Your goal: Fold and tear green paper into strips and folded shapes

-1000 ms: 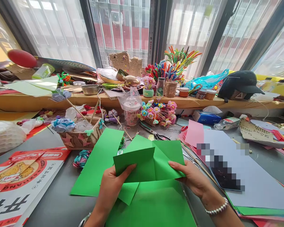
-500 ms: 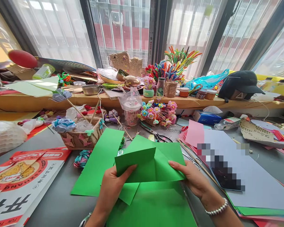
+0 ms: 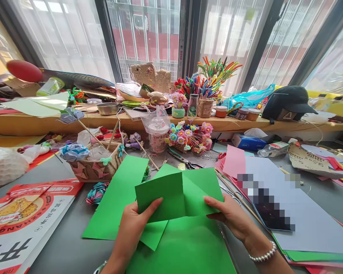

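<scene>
A creased piece of green paper (image 3: 165, 196) is held up between my two hands, over more green sheets. My left hand (image 3: 137, 224) pinches its left part, thumb on the near face. With thumb and fingers, my right hand (image 3: 231, 215) grips its right part; a beaded bracelet (image 3: 263, 253) circles that wrist. A vertical fold runs near the paper's middle, and its two halves stand at an angle. Below lies a large green sheet (image 3: 185, 247) on the table. To the left rests a green strip (image 3: 117, 198), and a small green corner (image 3: 154, 236) pokes out under my left hand.
Scissors (image 3: 190, 164) and thin sticks lie behind the paper. On the right, a phone (image 3: 271, 205) rests on stacked coloured paper (image 3: 308, 213). A decorated basket (image 3: 94, 167) and a printed paper bag (image 3: 25, 213) occupy the left. A lidded cup (image 3: 158, 137) stands at the back.
My hands have shifted the held paper slightly left. Its left half has turned a little, so the fold in the middle shows more upright. Both hands still grip it.
</scene>
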Demonstrator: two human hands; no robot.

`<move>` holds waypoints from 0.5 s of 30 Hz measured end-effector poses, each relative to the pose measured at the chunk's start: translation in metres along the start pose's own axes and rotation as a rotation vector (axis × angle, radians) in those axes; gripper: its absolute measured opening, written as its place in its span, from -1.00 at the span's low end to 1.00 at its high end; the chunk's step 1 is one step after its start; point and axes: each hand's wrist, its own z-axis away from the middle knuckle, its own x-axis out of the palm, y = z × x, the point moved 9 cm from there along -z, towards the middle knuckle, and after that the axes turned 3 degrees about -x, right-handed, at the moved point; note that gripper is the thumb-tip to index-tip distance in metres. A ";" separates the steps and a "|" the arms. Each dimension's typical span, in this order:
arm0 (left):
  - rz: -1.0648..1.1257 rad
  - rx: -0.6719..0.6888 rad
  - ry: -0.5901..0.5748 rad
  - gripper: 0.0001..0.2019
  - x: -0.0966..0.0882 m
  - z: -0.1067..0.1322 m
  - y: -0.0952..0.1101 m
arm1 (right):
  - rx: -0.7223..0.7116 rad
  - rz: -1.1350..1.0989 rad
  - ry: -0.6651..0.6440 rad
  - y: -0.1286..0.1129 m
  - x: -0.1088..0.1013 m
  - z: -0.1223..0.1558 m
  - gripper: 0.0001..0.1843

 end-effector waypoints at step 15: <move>-0.177 0.008 -0.034 -0.75 0.005 -0.002 -0.001 | -0.010 -0.015 0.102 -0.003 -0.007 -0.001 -0.71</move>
